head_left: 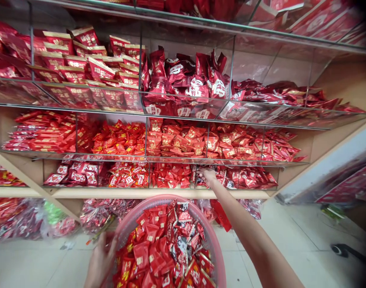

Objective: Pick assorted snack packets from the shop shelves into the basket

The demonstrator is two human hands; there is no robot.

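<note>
Pink basket [214,244]: round, held low at centre, rim tilted toward the shelves, heaped with small red wrapped sweets [165,250] lying at all angles (no common long axis to be read).

Left hand [100,258]: at the basket's left rim, fingers curled against its wall; clamped on the rim or merely pressed to it, cannot tell.

Right hand [207,176]: arm stretched forward and up to the lowest glass bin [231,165], fingers bent down among the red packets [245,178] there; grip on any packet hidden, cannot tell. Well apart from the left hand.

Shelving: three tiers of glass-fronted compartments, all stocked with red packets; upper tier with larger pouches [183,78] standing roughly upright, middle tier with flat bars [40,134] lying lengthwise left to right.

Below the wooden shelf edge [141,193]: clear bags of sweets [18,220] on the pale floor.
</note>
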